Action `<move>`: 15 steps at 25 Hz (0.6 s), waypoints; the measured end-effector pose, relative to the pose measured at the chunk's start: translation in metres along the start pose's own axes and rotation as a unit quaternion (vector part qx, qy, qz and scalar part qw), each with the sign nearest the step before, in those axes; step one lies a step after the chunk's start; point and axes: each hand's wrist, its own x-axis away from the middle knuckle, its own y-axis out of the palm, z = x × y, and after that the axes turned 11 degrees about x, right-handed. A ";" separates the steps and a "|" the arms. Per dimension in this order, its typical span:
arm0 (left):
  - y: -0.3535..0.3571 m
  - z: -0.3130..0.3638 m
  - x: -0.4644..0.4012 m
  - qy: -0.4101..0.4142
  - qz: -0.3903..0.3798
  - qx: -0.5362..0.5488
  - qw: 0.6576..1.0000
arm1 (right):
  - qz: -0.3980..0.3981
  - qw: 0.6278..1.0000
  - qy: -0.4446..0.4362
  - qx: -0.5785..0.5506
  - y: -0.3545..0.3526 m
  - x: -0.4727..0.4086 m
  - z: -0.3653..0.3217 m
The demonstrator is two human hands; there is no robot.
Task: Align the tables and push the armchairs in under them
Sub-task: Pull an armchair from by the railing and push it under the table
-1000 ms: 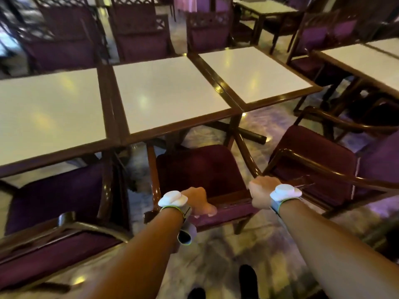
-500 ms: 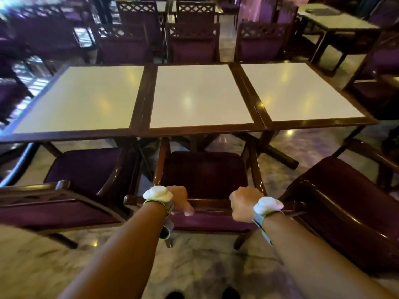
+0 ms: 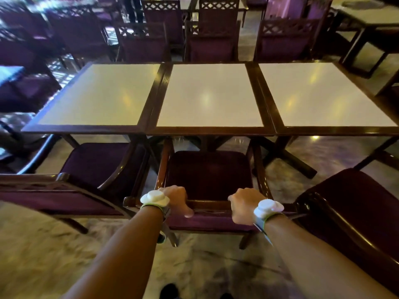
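Purple armchair [image 3: 208,175] backrest gripped by left hand [image 3: 176,198], right hand [image 3: 244,205], facing middle table [image 3: 210,130]

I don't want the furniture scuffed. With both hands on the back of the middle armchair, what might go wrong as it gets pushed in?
The middle armchair has its armrests right at the middle table's edge; if they ride too high, they may knock the wood. The left armchair sits angled close beside it, so the two frames might scrape. The table's crossed base could catch the front legs. Left hand and right hand should push evenly.
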 end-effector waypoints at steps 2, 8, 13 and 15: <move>-0.002 0.003 -0.007 0.008 0.012 -0.011 1.000 | 0.011 1.000 -0.004 -0.002 -0.001 -0.005 0.007; -0.016 0.005 -0.026 0.007 0.021 -0.009 1.000 | 0.030 0.999 -0.015 0.009 -0.008 -0.025 0.020; -0.026 0.004 -0.042 0.004 0.016 -0.010 1.000 | 0.032 0.999 -0.008 0.008 -0.014 -0.039 0.027; -0.031 0.003 -0.048 0.001 0.006 -0.007 1.000 | 0.027 1.000 -0.003 0.006 -0.017 -0.044 0.029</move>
